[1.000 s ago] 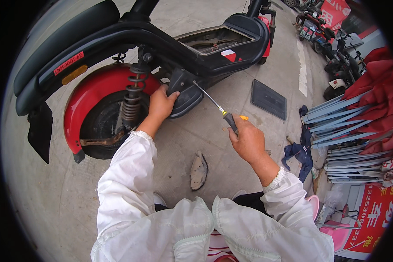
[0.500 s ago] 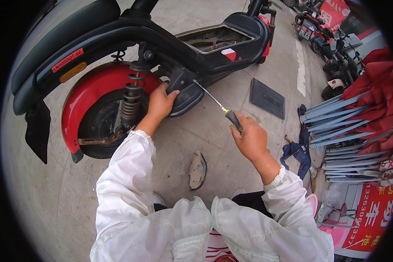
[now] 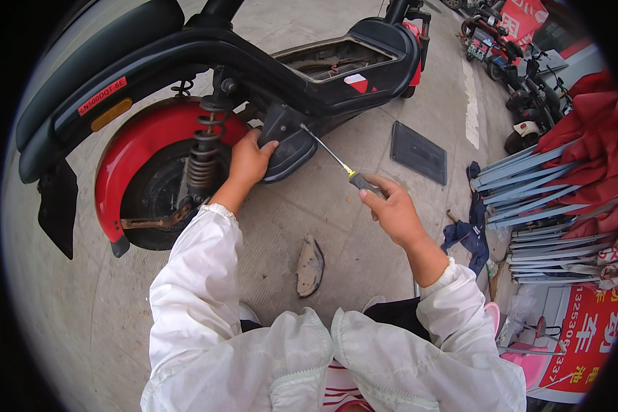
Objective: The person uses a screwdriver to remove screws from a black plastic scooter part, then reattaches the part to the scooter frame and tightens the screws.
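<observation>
An electric scooter (image 3: 254, 65) with a black body stands across the upper left. My left hand (image 3: 248, 161) grips the edge of its black plastic cover (image 3: 292, 154), thumb on the outer face and fingertips hidden behind. My right hand (image 3: 397, 216) is closed round the dark handle of a screwdriver (image 3: 358, 180), thumb and forefinger along it. The shaft slants up to the left, and its tip meets the cover's upper right part, beside a small screw-like spot (image 3: 283, 128). Whether the tip sits in a screw is too small to tell.
A coil spring (image 3: 202, 168) and red rear fender (image 3: 120, 158) stand left of my left hand. A flat black panel (image 3: 419, 154) and a dirty curved piece (image 3: 310, 266) lie on the paving. Folded red canopies with pale poles (image 3: 529, 185) and a dark blue cloth (image 3: 468, 237) are at right.
My right hand has turned slightly on the screwdriver handle, its fingers shifting their hold. The tip stays at the cover. My left hand keeps its grip, and the whole view has shifted a little.
</observation>
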